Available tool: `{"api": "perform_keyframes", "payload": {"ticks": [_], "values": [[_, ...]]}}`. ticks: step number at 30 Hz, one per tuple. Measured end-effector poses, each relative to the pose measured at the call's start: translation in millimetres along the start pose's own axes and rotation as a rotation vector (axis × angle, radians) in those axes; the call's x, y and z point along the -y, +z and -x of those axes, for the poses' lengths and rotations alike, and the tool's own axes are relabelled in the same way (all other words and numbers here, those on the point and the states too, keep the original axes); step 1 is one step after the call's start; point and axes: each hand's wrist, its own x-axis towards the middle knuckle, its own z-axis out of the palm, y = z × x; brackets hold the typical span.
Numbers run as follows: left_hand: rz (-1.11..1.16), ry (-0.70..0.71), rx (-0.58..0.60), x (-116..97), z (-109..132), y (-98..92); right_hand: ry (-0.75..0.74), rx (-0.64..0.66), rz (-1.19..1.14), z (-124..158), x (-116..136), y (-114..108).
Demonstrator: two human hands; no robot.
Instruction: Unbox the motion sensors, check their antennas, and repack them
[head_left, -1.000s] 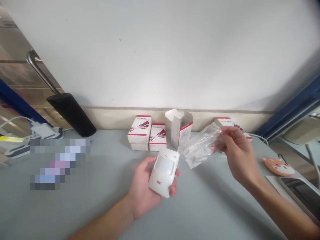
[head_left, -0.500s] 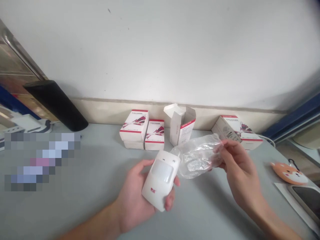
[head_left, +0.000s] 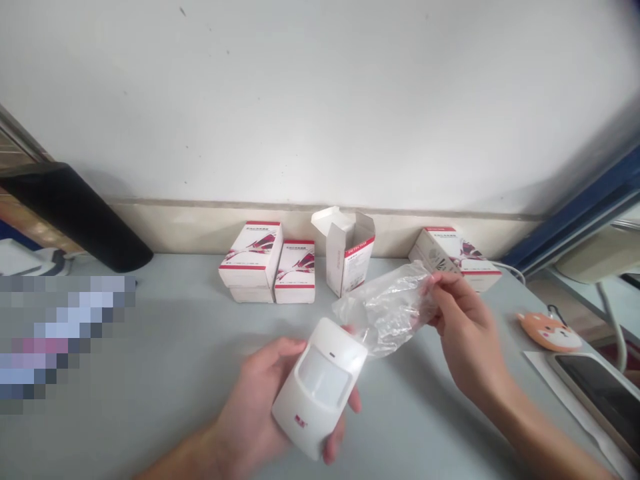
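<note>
My left hand (head_left: 245, 400) cradles a white motion sensor (head_left: 317, 390) on curled fingers, its body hiding most of them, while my right hand (head_left: 467, 330) pinches a crumpled clear plastic bag (head_left: 385, 310) between thumb and fingers, the bag's contents hard to make out and its loose end just above the sensor's top corner. Small white-and-red boxes (head_left: 250, 253) stand along the back edge of the grey table (head_left: 165, 433), well apart from my hands. A pixelated patch (head_left: 60, 340) hides whatever lies at left, and a phone (head_left: 600, 393) is cut off by the right edge.
</note>
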Motion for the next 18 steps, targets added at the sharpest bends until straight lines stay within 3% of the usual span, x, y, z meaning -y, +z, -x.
{"api": "perform_keyframes", "payload": {"ticks": [10, 15, 18], "values": [[-0.071, -0.002, 0.028, -10, 5, 12.1, 0.215, 0.086, -0.095, -2, 1, -3], [-0.13, -0.019, 0.042, -12, 9, 17.9, 0.181, 0.087, -0.088, -2, 2, -4], [-0.172, 0.044, 0.0, -11, 9, 17.8, 0.178, 0.099, -0.072, -1, 4, -3]]}}
